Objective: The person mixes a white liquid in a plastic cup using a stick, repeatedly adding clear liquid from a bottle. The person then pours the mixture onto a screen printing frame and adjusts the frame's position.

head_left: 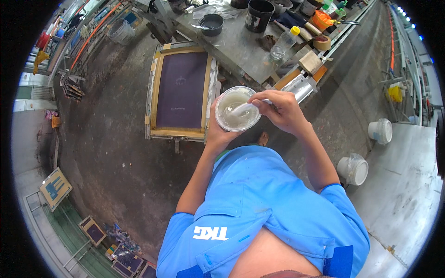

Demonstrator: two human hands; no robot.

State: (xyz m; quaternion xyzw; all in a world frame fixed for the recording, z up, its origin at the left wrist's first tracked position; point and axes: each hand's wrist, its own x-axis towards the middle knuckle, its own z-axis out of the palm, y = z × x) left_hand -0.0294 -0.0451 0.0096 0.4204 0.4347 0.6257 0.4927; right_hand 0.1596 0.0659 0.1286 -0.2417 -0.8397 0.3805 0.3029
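Observation:
My left hand (217, 129) is wrapped round the side of a clear plastic tub (256, 121), held up in front of my body. Inside it is a cloudy, pale whitish substance (232, 119). With its fingers pinched, my right hand (278, 109) grips a white plastic spoon (242, 109), whose bowl end dips into the tub. Beyond my left hand stands a screen printing frame (181, 90) with dark purple mesh and taped wooden edges, small pale marks showing on the mesh.
A grey worktable (232, 46) ahead carries a black bowl (211, 24), a black bucket (259, 16), a clear bottle with a yellow cap (283, 44) and a tape roll (321, 43). White buckets (354, 170) stand to the right. More frames (55, 188) lean at the lower left.

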